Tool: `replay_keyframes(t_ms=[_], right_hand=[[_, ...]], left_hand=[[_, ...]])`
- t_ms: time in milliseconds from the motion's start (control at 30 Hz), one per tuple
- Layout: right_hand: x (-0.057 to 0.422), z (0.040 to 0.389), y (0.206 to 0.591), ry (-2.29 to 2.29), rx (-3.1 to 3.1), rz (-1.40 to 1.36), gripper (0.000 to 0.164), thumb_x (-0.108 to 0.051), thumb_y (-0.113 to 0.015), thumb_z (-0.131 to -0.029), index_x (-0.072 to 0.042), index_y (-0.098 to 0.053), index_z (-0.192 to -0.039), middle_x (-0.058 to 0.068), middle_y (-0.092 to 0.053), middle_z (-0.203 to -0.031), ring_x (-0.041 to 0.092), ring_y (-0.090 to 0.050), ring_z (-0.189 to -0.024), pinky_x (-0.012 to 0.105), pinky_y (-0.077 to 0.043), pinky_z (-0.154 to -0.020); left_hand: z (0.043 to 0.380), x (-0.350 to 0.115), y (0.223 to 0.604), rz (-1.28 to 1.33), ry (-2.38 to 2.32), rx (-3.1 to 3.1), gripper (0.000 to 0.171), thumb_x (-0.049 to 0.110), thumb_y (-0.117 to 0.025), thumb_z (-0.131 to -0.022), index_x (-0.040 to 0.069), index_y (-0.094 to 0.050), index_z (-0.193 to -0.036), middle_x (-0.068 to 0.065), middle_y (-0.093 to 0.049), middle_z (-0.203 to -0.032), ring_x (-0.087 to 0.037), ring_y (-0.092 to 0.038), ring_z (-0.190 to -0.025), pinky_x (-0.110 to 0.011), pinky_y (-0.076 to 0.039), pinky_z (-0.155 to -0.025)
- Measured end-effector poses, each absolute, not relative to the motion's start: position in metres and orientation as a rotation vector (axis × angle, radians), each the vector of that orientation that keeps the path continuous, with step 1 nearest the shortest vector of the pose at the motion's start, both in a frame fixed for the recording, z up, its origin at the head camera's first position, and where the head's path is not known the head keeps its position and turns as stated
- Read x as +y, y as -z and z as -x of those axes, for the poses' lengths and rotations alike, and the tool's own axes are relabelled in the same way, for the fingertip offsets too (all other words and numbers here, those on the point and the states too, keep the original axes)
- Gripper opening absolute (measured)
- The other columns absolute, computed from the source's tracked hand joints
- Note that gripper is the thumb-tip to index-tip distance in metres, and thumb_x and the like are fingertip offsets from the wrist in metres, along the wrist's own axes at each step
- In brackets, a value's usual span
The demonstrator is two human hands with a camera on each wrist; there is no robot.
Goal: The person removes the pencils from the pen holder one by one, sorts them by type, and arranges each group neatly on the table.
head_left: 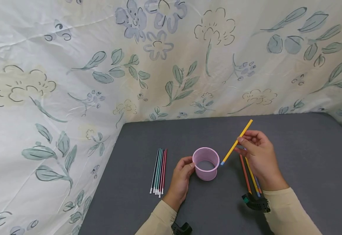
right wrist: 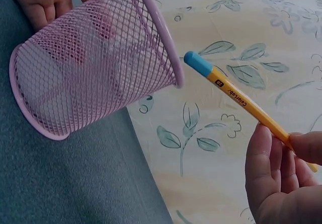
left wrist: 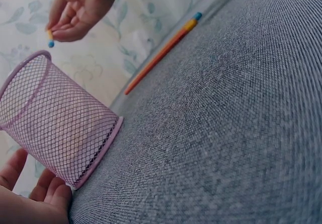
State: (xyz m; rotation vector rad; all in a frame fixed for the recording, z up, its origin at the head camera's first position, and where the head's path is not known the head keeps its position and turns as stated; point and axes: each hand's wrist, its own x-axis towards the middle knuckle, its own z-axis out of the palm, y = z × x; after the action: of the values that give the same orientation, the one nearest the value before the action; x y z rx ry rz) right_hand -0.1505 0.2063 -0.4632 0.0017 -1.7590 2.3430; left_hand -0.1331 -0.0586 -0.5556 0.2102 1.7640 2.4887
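Note:
A pink mesh pencil cup (head_left: 206, 175) stands upright on the grey tabletop. My left hand (head_left: 180, 179) holds it from the left side, thumb in front and fingers behind. In the left wrist view, those fingers lie near the base of the cup (left wrist: 65, 123). My right hand (head_left: 263, 160) pinches a yellow pencil (head_left: 233, 147) between thumb and fingers, to the right of the cup. The pencil slants, its blue end (right wrist: 198, 64) pointing down and left, close to the cup's rim but apart from it. Seen from the right wrist, the yellow barrel carries dark lettering.
Under the right forearm lie a few pencils, among them an orange-red one (head_left: 245, 174) and a yellow one (head_left: 251, 174). Left of the cup, several dark, teal and red pencils (head_left: 160, 169) lie side by side. A flowered cloth (head_left: 171, 81) hangs behind the table.

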Motion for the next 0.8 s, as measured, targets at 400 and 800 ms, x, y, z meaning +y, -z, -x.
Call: replay_keyframes(t_ms=[400, 800], right_hand=[[0.219, 0.151, 0.471, -2.331, -1.804, 0.006, 0.027, -0.001, -0.069, -0.106, 0.002, -0.053, -0.128, 0.012, -0.054, -0.114, 0.019, -0.064, -0.099, 0.030, -0.063, -0.076], [0.242, 0.150, 0.487, -2.288, -1.906, -0.065, 0.023, -0.002, -0.064, -0.109, 0.001, -0.054, -0.130, 0.008, -0.059, -0.113, 0.017, -0.068, -0.096, 0.028, -0.062, -0.077]], left_hand=[[0.135, -0.056, 0.552, -0.199, -2.491, 1.773, 0.037, 0.016, -0.057, -0.109, -0.009, -0.060, -0.137, -0.024, -0.060, -0.137, -0.036, -0.054, -0.132, -0.046, -0.040, -0.118], [0.134, -0.057, 0.552, -0.183, -2.486, 1.763, 0.036, 0.015, -0.057, -0.109, -0.007, -0.060, -0.137, -0.025, -0.060, -0.138, -0.036, -0.053, -0.133, -0.048, -0.039, -0.119]])
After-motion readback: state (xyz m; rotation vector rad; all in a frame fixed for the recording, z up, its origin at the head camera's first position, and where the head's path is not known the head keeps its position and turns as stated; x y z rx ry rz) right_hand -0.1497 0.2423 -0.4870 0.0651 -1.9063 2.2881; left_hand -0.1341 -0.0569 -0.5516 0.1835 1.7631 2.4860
